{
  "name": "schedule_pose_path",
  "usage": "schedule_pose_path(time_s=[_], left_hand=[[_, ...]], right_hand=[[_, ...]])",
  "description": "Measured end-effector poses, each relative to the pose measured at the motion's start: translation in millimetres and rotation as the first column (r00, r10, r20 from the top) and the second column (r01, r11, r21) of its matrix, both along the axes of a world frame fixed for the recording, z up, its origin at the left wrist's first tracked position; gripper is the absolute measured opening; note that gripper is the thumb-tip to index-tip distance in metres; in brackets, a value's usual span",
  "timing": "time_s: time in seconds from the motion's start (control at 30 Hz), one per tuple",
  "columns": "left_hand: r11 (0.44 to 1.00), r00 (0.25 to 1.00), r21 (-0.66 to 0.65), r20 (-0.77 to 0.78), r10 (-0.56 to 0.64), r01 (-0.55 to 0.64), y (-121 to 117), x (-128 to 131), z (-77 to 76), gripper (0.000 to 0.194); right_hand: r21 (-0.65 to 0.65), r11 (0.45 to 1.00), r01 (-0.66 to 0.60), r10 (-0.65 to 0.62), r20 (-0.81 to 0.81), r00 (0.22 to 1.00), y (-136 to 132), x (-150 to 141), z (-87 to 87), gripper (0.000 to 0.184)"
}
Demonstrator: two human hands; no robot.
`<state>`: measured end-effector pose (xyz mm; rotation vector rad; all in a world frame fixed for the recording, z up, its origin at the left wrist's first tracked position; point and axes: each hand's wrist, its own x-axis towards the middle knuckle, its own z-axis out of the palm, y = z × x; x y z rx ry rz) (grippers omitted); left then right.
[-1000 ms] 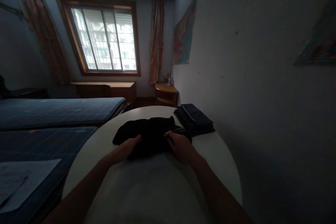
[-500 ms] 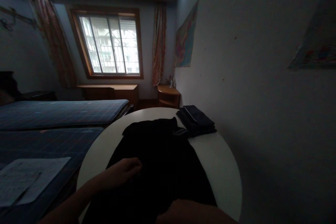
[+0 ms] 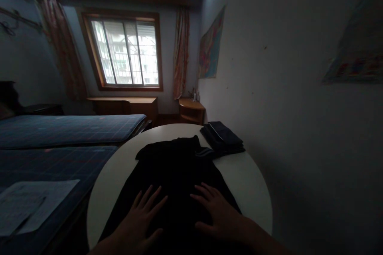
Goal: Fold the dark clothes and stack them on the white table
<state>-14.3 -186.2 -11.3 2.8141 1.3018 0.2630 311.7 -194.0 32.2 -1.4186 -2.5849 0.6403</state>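
A black garment [image 3: 179,175] lies spread over the round white table [image 3: 254,183], its far end bunched and its near part running out of view at the bottom. Its exact kind is too dark to make out. My left hand [image 3: 139,219] rests on the left half of the cloth with fingers spread. On the right half lies my right hand [image 3: 217,215], also flat with fingers apart. Neither hand grips anything. Beyond them, at the table's far right, sits a folded stack of dark clothes [image 3: 223,137], touching the garment's striped edge.
Left of the table are beds with blue plaid mattresses [image 3: 68,129]. A sheet of paper [image 3: 54,195] with a pen-like dark stick lies on the nearer one. A bare wall [image 3: 299,127] rises close on the right. Desks [image 3: 143,105] stand below the window.
My right hand has come up from the bottom edge onto the cloth. My left hand has drawn back nearer, its curled fingers now spread flat. The garment lies much the same.
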Motion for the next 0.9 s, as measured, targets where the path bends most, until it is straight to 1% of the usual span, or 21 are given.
schedule_pose_path(time_s=[0.07, 0.13, 0.2, 0.23, 0.27, 0.33, 0.4, 0.43, 0.47, 0.53, 0.6, 0.63, 0.7, 0.77, 0.83, 0.9], left_hand=[[1.000, 1.000, -0.018, -0.002, -0.009, 0.009, -14, 0, 3.3, 0.074], [0.998, 1.000, -0.061, 0.003, -0.020, 0.020, -26, 1, 11.3, 0.074], [0.993, 1.000, -0.117, 0.026, -0.008, 0.011, -32, 4, 23.5, 0.068], [0.989, 0.999, -0.145, 0.049, 0.016, -0.009, -31, 7, 30.1, 0.063], [0.985, 0.996, -0.170, 0.078, 0.052, -0.038, -29, 10, 36.3, 0.057], [0.974, 0.982, -0.205, 0.139, 0.126, -0.096, -15, 18, 45.9, 0.045], [0.980, 0.969, -0.156, 0.193, 0.152, -0.123, 8, 25, 49.8, 0.035], [0.987, 0.965, -0.099, 0.220, 0.145, -0.126, 21, 28, 49.5, 0.033], [0.988, 0.954, -0.024, 0.255, 0.156, -0.155, 35, 30, 47.9, 0.035], [0.977, 0.949, 0.092, 0.272, 0.160, -0.191, 63, 35, 41.7, 0.048], [0.964, 0.950, 0.130, 0.245, 0.194, -0.230, 83, 40, 33.0, 0.059], [0.965, 0.955, 0.123, 0.215, 0.203, -0.233, 90, 42, 28.3, 0.062], [0.970, 0.966, 0.092, 0.154, 0.210, -0.225, 94, 46, 19.1, 0.064], [0.976, 0.973, 0.063, 0.107, 0.203, -0.210, 89, 49, 12.6, 0.060], [0.978, 0.977, 0.055, 0.090, 0.195, -0.201, 78, 50, 11.4, 0.056], [0.982, 0.980, 0.046, 0.087, 0.176, -0.181, 65, 51, 16.9, 0.051]], right_hand=[[0.004, 1.000, -0.003, 0.003, -0.009, 1.000, -13, 1, 4.1, 0.078], [-0.002, 1.000, 0.005, -0.005, -0.008, 1.000, -25, 2, 12.4, 0.075], [-0.021, 1.000, 0.010, -0.010, 0.004, 1.000, -36, 1, 22.0, 0.070], [-0.035, 0.999, 0.006, -0.006, 0.010, 1.000, -40, 1, 26.3, 0.069], [-0.049, 0.999, -0.003, 0.003, 0.011, 1.000, -43, 1, 29.8, 0.067], [-0.061, 0.998, -0.012, 0.012, -0.005, 1.000, -47, 1, 33.9, 0.066], [-0.054, 0.999, 0.007, -0.008, -0.015, 1.000, -46, 0, 34.2, 0.063], [-0.036, 0.999, 0.020, -0.020, -0.015, 1.000, -43, -1, 33.3, 0.059], [-0.009, 1.000, 0.028, -0.029, -0.015, 0.999, -39, -3, 31.8, 0.055], [0.072, 0.997, 0.018, -0.016, -0.027, 1.000, -26, -6, 27.5, 0.049], [0.175, 0.985, -0.001, 0.010, -0.053, 0.999, -9, -9, 21.7, 0.050], [0.217, 0.976, -0.004, 0.017, -0.058, 0.998, -2, -10, 18.4, 0.053], [0.262, 0.965, 0.003, 0.010, -0.047, 0.999, 11, -12, 11.4, 0.060], [0.266, 0.964, 0.019, -0.014, -0.020, 1.000, 17, -12, 5.7, 0.063], [0.271, 0.962, 0.041, -0.043, 0.002, 0.999, 18, -13, 3.6, 0.061], [0.291, 0.954, 0.070, -0.078, 0.014, 0.997, 17, -16, 5.9, 0.057]])
